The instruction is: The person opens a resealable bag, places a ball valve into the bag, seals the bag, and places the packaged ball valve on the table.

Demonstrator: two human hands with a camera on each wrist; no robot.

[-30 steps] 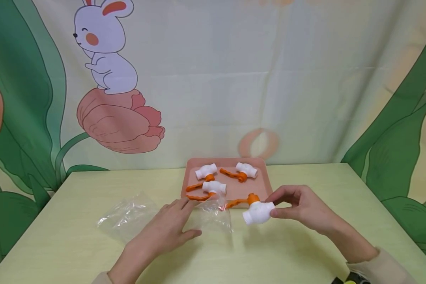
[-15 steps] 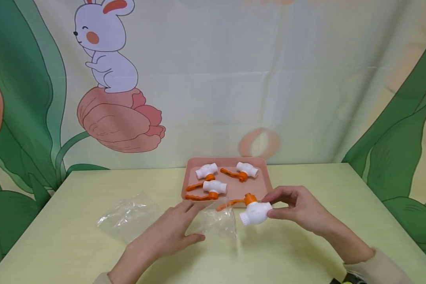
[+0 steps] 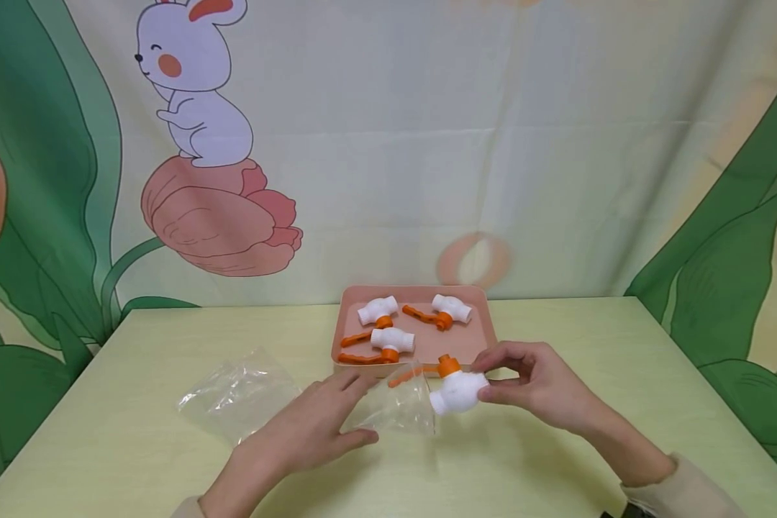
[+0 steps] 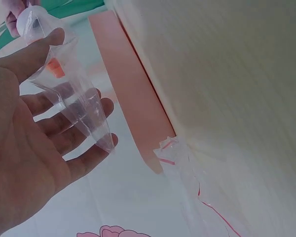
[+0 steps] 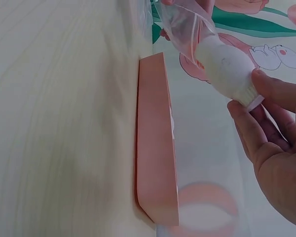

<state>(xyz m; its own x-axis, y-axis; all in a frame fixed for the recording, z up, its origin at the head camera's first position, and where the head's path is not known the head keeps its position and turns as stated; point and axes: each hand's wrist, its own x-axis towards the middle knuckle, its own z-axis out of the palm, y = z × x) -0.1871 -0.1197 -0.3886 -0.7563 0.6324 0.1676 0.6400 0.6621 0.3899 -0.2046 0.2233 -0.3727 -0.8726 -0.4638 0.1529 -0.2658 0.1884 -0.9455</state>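
Note:
My right hand [image 3: 544, 388] grips a white ball valve [image 3: 460, 392] by one pipe end, thumb in front and fingertips at the back. Its orange lever [image 3: 403, 376] points left and sits inside a clear plastic bag [image 3: 398, 411], seen through the film. The white body is at the bag's mouth. My left hand [image 3: 314, 421] holds this bag; in the left wrist view the film [image 4: 81, 111] lies across the loosely bent fingers, with the thumb at its upper edge. In the right wrist view the valve's round body [image 5: 229, 69] partly enters the mouth.
Behind the hands stands a pink tray [image 3: 443, 349] with three more valves, among them a front one [image 3: 391, 339] and a right one [image 3: 452, 308]. Another clear bag [image 3: 233, 392] lies on the table left of my left hand. A printed curtain [image 3: 375, 144] hangs behind the table.
My right hand has moved left with the valve, so the lever has slid further into the bag and the white body has reached the mouth. The left hand has shifted slightly right.

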